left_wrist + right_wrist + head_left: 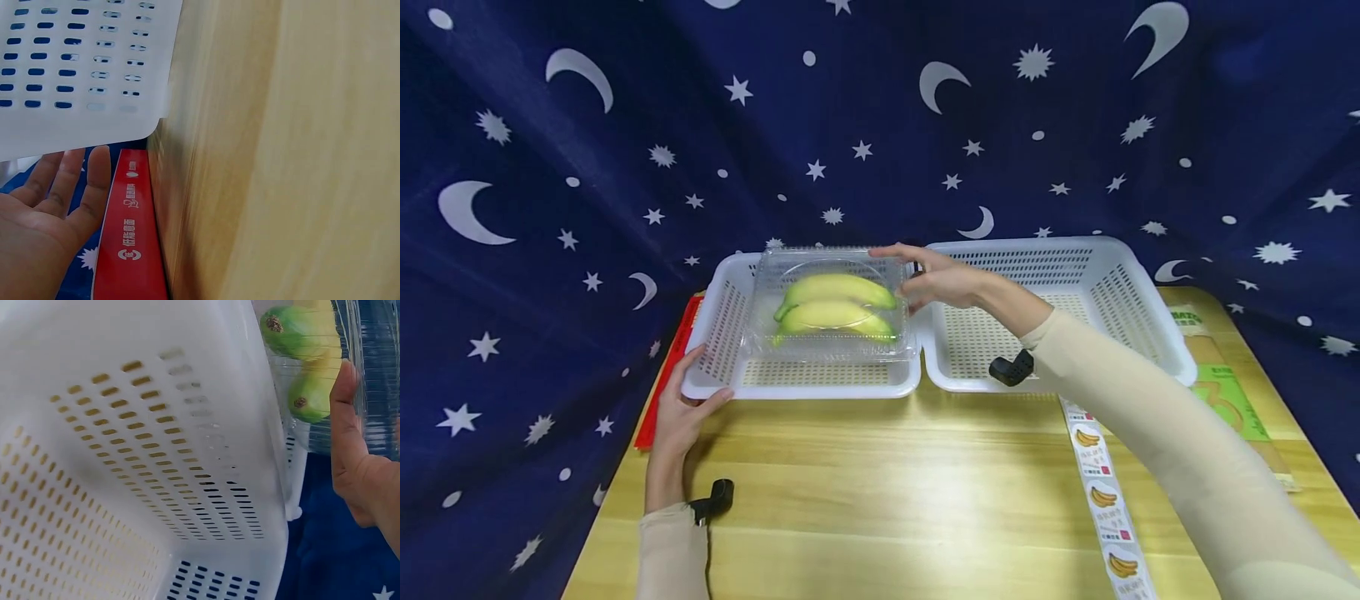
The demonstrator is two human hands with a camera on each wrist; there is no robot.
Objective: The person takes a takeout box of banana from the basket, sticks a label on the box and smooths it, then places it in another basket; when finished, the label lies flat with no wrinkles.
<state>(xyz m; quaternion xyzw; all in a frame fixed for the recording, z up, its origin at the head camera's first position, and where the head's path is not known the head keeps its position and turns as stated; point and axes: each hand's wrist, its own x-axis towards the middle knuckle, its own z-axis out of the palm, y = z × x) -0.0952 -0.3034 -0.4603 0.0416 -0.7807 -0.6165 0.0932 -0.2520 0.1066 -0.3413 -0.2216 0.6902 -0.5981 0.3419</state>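
Note:
A clear plastic clamshell box (767, 287) with two yellow-green bananas (838, 317) inside is at the left white basket (827, 392), overlapping its back rim in the head view. My right hand (943, 279) grips the box's right end. In the right wrist view the thumb of that hand (353, 450) lies against the clear wall beside the banana ends. My left hand (679, 412) is at the left basket's front left corner, thumb and fingers spread around it. Its fingers (94, 181) look nearly straight in the left wrist view, partly hidden by the basket.
A second white basket (1183, 367) stands to the right, beneath my right forearm. From its front edge a strip of banana stickers (1102, 497) runs down the wooden table (880, 492). A red package (655, 408) lies at far left, a green-labelled package (1232, 400) at right. A starry curtain (865, 108) hangs behind.

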